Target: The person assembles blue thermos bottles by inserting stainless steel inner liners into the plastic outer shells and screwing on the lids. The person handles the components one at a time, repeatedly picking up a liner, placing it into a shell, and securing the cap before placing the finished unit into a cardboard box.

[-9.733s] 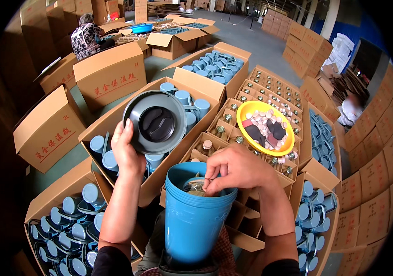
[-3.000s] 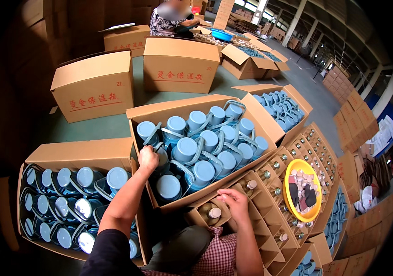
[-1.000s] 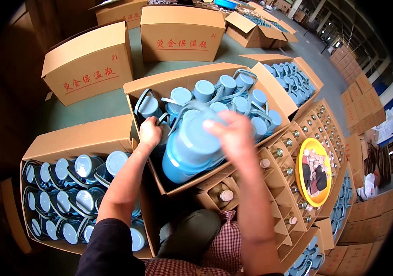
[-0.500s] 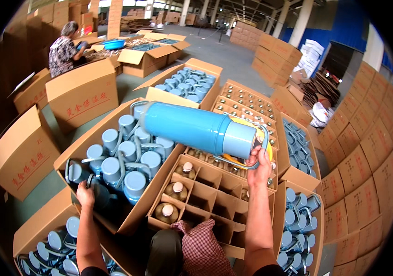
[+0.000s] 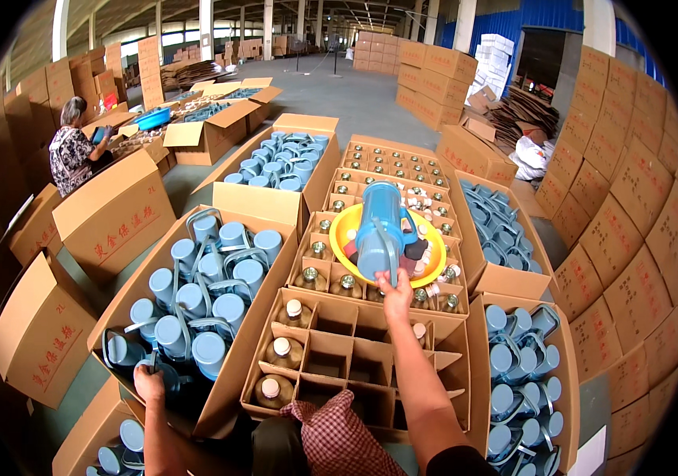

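Note:
In my right hand (image 5: 397, 300) is a light-blue vacuum flask (image 5: 381, 230), gripped by the handle at its capped end. It hangs over a yellow basin (image 5: 343, 238) containing small pale and dark pieces. My left hand (image 5: 149, 385) reaches into the near corner of an open carton (image 5: 224, 401) of blue flasks. Its fingers are closed on the handle of another flask (image 5: 170, 378), partly hidden by the carton's shadow. Between my arms is a divided carton (image 5: 329, 365), where round glass liners with white stoppers (image 5: 282, 354) fill the left column; several cells are bare.
Behind the basin, a divided carton (image 5: 316, 282) holds liners with silvery tops. More flask cartons stand at right (image 5: 558, 373) and further back (image 5: 267, 190). Stacked cartons (image 5: 620, 182) wall the right side. A person (image 5: 77, 151) sits at far left by a blue basin (image 5: 154, 119).
The flask in my right hand has swung from lying crosswise to pointing away from me, over the yellow basin. My left hand stays in the carton. The view has shifted.

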Motion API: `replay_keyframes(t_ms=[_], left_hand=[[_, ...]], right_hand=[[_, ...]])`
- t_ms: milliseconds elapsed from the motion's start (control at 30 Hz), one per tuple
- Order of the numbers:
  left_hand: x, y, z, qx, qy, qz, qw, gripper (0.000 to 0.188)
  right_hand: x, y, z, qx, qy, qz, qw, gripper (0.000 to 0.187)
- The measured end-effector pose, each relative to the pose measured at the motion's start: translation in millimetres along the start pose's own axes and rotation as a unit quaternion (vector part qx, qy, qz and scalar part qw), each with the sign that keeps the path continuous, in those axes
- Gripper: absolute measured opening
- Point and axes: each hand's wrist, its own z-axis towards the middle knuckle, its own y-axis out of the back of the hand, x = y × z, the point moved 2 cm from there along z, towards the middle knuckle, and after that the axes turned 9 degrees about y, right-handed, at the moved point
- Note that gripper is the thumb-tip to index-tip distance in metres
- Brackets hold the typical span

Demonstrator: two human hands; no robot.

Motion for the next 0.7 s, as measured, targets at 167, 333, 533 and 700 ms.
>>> replay_keyframes(t_ms=[167,333,533,700], left_hand=[[11,-11,19,0.153,0.119,-0.176,0.965,0.018],[10,13,12,0.253,0.282,-0.341,0.86,0.006],[-18,79,45,0.263,0.284,-0.468,0.795,0.006],[-128,217,5,0.29,0.161,-0.541,0.773,0.001]], right_hand=[[-26,57,-4,-0.014,-0.009,-0.159,0.987,0.02],[0,68,-15,-0.023,0.019,-0.238,0.971,0.033],[48,68,-38,-0.019,0.048,-0.338,0.94,0.048],[67,55,-48,-0.019,0.114,-0.262,0.958,0.039]])
